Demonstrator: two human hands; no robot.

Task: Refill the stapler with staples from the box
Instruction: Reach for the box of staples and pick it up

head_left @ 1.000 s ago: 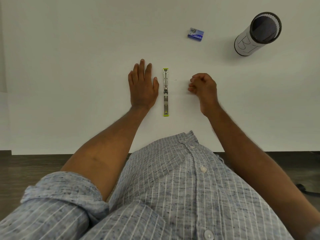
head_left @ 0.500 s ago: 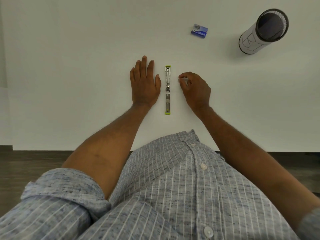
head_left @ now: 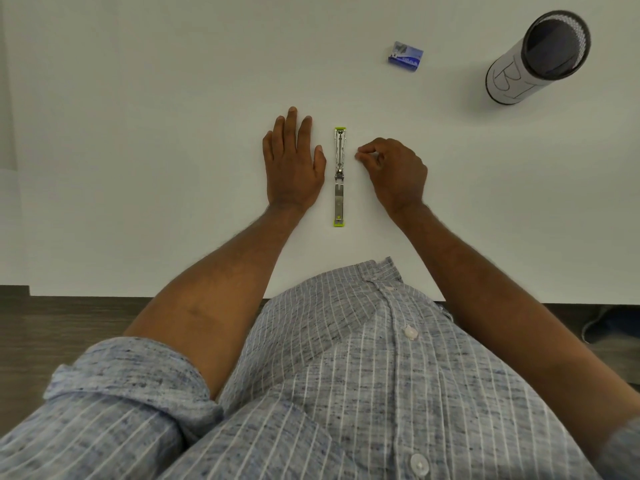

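Stapler lies between both hands, untouched.

Between the fingers of both hands, the stapler shows bare shiny metal with lime plastic ends. The bench is smooth matt white. The staple box beyond looks like glossy blue card.

**Even, soft light; wide-angle warp**

Bright, diffuse light w/ no glare on the matte white tabletop. Shadows are faint: a soft one left of the white paper-wrapped cylinder with black mesh rim, thin ones under the small blue cardboard staple box and both forearms. Centre is sharp; the blue-grey striped shirt is softer near the bottom. Table edge bows, cylinder leans outward: lens distortion.
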